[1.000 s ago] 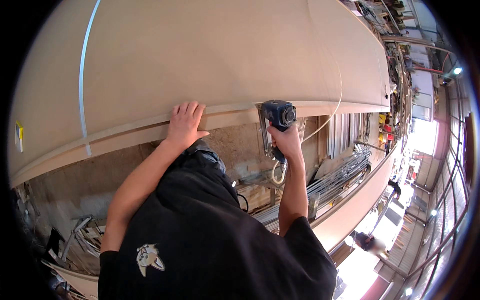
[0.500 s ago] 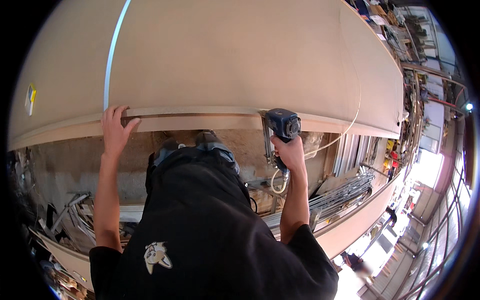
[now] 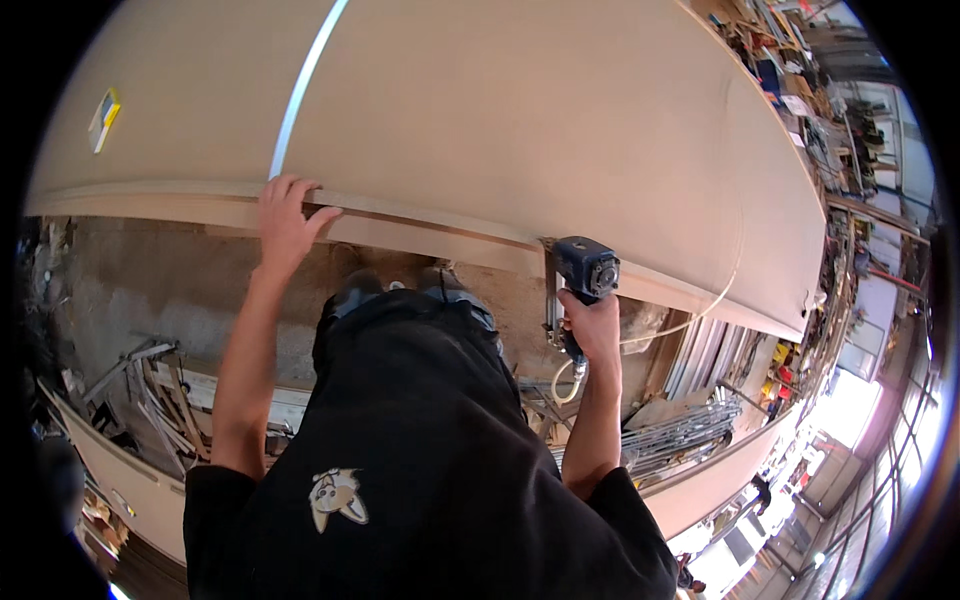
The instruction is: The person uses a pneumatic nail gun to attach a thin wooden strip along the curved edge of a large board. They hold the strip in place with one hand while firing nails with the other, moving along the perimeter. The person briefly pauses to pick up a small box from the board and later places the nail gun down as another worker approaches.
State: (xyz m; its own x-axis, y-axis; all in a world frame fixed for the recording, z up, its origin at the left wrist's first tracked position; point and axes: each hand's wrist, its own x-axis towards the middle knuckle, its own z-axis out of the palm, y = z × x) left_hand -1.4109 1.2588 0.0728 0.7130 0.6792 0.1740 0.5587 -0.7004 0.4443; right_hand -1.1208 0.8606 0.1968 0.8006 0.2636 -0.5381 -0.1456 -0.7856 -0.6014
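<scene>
Workshop floor (image 3: 160,290), brown and grey, with bundled metal bars (image 3: 685,435) lying to the person's right. Large brown panel (image 3: 560,110), filling the upper view, with a wooden edge strip (image 3: 430,218) along its near edge. On the panel: one pale blue band (image 3: 308,85), running from the far side to the near edge; one small yellow-and-white item (image 3: 103,120), toward the left end, markings too small to read. One nail gun (image 3: 580,262), dark blue, at the near edge toward the right corner, pale hose (image 3: 690,323) attached; any lettering illegible. Right hand (image 3: 592,325): closed around the nail gun's handle. Left hand (image 3: 287,228): loosely open, fingers over the near edge at the band's end, thumb spread apart, nothing lifted. One black T-shirt (image 3: 430,480), bearing a cartoon animal-head patch (image 3: 337,497). Changes: a second ago the left hand lay along the edge well right of the band; it is now at the band's end. The nail gun remains at the near edge, in the right hand.
</scene>
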